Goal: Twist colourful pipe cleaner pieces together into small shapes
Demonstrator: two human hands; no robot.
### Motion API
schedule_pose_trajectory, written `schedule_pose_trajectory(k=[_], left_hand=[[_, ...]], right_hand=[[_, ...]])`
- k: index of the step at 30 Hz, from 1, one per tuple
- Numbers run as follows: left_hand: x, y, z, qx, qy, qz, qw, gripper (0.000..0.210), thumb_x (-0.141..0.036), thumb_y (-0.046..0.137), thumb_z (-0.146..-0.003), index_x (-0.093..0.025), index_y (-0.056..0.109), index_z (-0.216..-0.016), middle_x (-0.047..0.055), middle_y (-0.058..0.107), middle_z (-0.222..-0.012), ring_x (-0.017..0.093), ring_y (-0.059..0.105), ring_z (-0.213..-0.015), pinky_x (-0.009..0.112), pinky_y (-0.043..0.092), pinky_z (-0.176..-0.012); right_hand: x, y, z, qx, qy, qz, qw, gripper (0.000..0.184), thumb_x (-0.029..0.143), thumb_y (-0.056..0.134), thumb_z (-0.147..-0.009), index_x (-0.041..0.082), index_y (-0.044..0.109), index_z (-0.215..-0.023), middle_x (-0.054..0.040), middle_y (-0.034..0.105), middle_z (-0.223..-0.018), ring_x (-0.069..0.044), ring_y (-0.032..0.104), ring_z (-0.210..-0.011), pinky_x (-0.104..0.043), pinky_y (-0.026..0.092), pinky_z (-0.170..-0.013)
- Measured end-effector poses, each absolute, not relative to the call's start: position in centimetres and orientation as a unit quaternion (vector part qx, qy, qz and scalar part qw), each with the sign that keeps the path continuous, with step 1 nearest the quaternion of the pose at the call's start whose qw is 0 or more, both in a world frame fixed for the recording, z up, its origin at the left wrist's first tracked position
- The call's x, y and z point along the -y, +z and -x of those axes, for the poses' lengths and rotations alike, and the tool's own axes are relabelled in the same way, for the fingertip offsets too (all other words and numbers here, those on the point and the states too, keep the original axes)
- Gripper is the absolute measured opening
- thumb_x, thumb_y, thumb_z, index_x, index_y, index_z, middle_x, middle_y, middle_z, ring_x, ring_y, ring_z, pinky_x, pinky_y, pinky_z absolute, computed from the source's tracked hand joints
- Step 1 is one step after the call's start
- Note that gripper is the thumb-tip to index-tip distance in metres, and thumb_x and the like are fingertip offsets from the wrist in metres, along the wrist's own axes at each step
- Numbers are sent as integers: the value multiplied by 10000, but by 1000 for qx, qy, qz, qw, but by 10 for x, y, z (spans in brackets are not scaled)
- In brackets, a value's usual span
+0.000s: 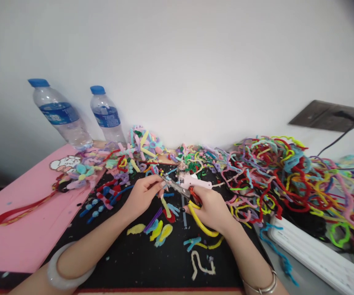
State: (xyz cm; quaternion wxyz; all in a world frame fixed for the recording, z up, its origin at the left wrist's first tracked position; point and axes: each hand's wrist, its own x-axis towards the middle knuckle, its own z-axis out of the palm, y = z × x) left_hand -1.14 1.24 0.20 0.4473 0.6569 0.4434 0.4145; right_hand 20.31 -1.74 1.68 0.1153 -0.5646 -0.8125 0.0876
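Observation:
My right hand is closed on a pair of scissors, whose metal blades point left toward my other hand. A thick yellow loop curves below the right fingers. My left hand pinches a small fuzzy pipe cleaner piece near the blade tips; a pale yellow-green length hangs just below those fingertips. Fingers partly hide the held piece. Directly behind the scissors lies a pale pink glue gun. Yellow and blue pipe cleaner loops lie on the black mat between my forearms.
Tangled pipe cleaners are heaped at the right, beside a white power strip. Two water bottles, one farther left and another, stand against the wall. Pink board covers the left side, with a red strap on it.

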Motion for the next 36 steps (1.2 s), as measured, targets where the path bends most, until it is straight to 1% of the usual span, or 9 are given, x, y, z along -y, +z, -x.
schedule_pose_trajectory(k=[5, 9, 11, 15, 18, 22, 27, 32, 36], left_hand=[[-14, 1, 13, -440, 407, -669, 440, 284, -273, 466, -848, -167, 553, -599, -28, 537, -526, 126, 490, -567, 229, 369, -638], [-16, 1, 13, -436, 398, -682, 433, 296, -268, 467, -850, -165, 547, -584, -30, 541, -522, 118, 481, -550, 220, 365, -618], [-17, 1, 14, -436, 394, -689, 424, 303, -267, 460, -855, -162, 546, -585, -31, 540, -527, 114, 478, -550, 216, 364, -613], [-19, 0, 16, -440, 397, -701, 396, 310, -248, 458, -857, -154, 551, -577, -27, 540, -551, 109, 484, -562, 212, 366, -612], [-19, -1, 17, -443, 406, -699, 388, 319, -235, 464, -851, -151, 540, -553, -21, 544, -566, 113, 504, -585, 217, 376, -635], [-18, -4, 15, -446, 402, -688, 407, 300, -229, 459, -851, -149, 550, -576, -26, 533, -543, 109, 499, -563, 216, 383, -617], [-18, -6, 15, -434, 400, -680, 436, 292, -239, 462, -859, -148, 549, -595, -32, 530, -531, 105, 493, -558, 218, 379, -617], [-20, -7, 16, -419, 391, -677, 462, 260, -238, 465, -865, -146, 583, -652, -36, 533, -527, 105, 489, -555, 223, 374, -619], [-20, -6, 17, -411, 377, -682, 474, 271, -233, 472, -862, -140, 591, -637, -29, 535, -529, 106, 494, -558, 227, 377, -624]], right_hand=[[18, 17, -204, 809, 80, 571, 112, 342, 468, 594, -731, 200, 420, -607, 30, 491, -604, -113, 403, -534, -230, 225, -503], [18, 16, -205, 808, 84, 572, 110, 340, 465, 580, -743, 199, 423, -601, 34, 483, -593, -107, 389, -524, -229, 220, -498], [17, 16, -206, 806, 86, 576, 106, 332, 468, 587, -736, 200, 435, -611, 33, 494, -597, -110, 406, -532, -229, 229, -503], [15, 15, -206, 804, 85, 578, 112, 289, 472, 603, -718, 209, 486, -743, 10, 568, -699, -143, 495, -621, -235, 276, -545], [16, 14, -203, 804, 84, 577, 120, 326, 470, 605, -711, 201, 483, -850, -18, 596, -778, -171, 534, -682, -247, 305, -574], [18, 12, -201, 804, 85, 575, 124, 359, 471, 613, -701, 198, 465, -882, -30, 599, -804, -190, 549, -711, -257, 323, -589], [17, 12, -201, 798, 89, 580, 136, 338, 478, 622, -688, 209, 454, -806, -13, 590, -766, -176, 536, -679, -247, 315, -571], [16, 14, -202, 801, 80, 577, 138, 268, 430, 596, -705, 209, 448, -736, 0, 570, -714, -155, 503, -633, -236, 282, -548], [17, 15, -204, 804, 79, 574, 134, 165, 312, 570, -700, 207, 444, -683, 15, 546, -656, -134, 473, -593, -228, 251, -529]])
